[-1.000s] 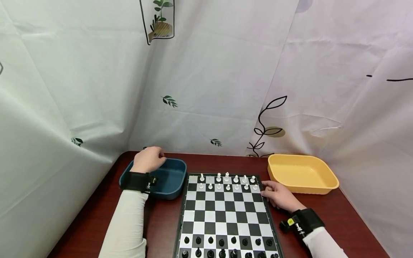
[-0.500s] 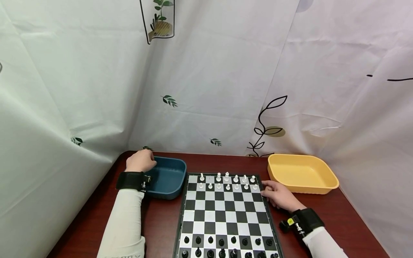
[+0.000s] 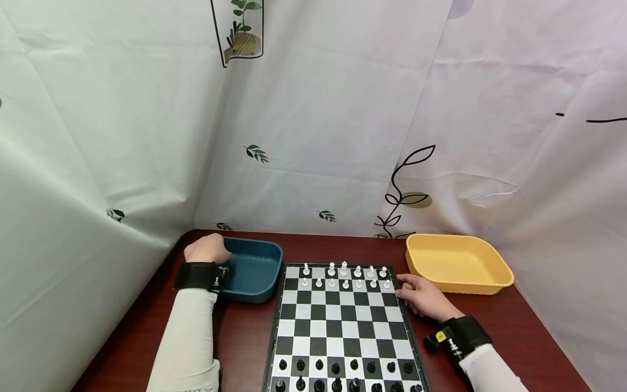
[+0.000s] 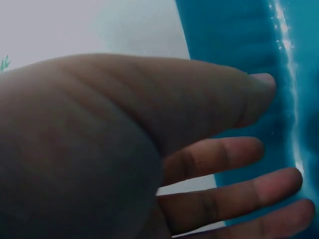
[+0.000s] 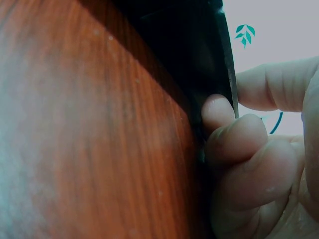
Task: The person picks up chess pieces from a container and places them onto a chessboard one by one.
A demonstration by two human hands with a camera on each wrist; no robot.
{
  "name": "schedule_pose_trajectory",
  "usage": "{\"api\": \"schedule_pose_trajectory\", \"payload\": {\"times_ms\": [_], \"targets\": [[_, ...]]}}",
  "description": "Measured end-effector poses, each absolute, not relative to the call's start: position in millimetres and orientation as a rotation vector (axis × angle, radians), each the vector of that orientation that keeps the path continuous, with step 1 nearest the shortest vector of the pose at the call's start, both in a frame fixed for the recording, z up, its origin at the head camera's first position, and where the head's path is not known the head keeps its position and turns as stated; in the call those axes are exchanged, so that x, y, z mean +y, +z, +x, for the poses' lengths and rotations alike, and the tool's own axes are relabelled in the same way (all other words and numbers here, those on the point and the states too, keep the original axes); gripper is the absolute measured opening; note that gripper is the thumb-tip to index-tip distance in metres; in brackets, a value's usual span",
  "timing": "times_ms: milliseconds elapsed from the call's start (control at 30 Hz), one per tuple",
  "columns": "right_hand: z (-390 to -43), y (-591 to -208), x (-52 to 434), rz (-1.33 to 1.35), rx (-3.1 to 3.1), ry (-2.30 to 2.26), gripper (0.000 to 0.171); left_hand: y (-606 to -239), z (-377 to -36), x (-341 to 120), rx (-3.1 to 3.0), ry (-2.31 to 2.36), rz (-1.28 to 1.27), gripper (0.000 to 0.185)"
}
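Left hand point(image 3: 208, 249): rests at the far-left rim of the blue tray point(image 3: 254, 269). In the left wrist view the fingers point(image 4: 234, 191) are straight and spread beside the tray's wall point(image 4: 234, 40), grasping nothing; released.

Right hand point(image 3: 422, 296): lies at the right edge of the chessboard point(image 3: 343, 326), near its far-right corner. In the right wrist view one finger reaches over the board's edge point(image 5: 219, 64) and other fingertips point(image 5: 218, 112) press against its side and underside; the hand is clasped on the board's edge.

Blue tray: far left of the worktop point(image 3: 245, 337), just left of the chessboard's far-left corner. Nothing shows inside it.

Yellow tray point(image 3: 458, 264): far right of the worktop, just beyond the right hand, apart from the board.

Chessboard: centre of the worktop, lengthwise from near to far. White pieces point(image 3: 345, 276) stand in two rows at the far end; black pieces point(image 3: 343, 375) in two rows at the near end, the nearest row partly cut off by the frame.

Worktop: dark red-brown wood grain.

Backdrop point(image 3: 318, 136): white sheeting with leaf and plant prints, behind and to both sides.

Wrists: each carries a black strap point(image 3: 196, 276) over a white sleeve point(image 3: 188, 337).
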State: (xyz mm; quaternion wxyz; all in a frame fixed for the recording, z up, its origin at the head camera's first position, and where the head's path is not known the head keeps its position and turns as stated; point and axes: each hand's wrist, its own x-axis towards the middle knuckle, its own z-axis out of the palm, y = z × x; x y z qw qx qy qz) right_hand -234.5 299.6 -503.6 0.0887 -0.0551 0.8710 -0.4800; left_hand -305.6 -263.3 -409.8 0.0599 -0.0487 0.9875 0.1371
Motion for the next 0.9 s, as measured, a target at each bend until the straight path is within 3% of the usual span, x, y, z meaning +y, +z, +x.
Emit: {"api": "schedule_pose_trajectory", "payload": {"times_ms": [700,900], "targets": [[-236,-505,300,-0.164,2.575,-1.447,0.065,-416,-307,-266,2.9,0.377,-0.202,0.011],[-236,-505,300,-0.165,2.58,-1.443,0.065,-418,-308,-267,2.89,0.403,-0.2,0.018]]}}
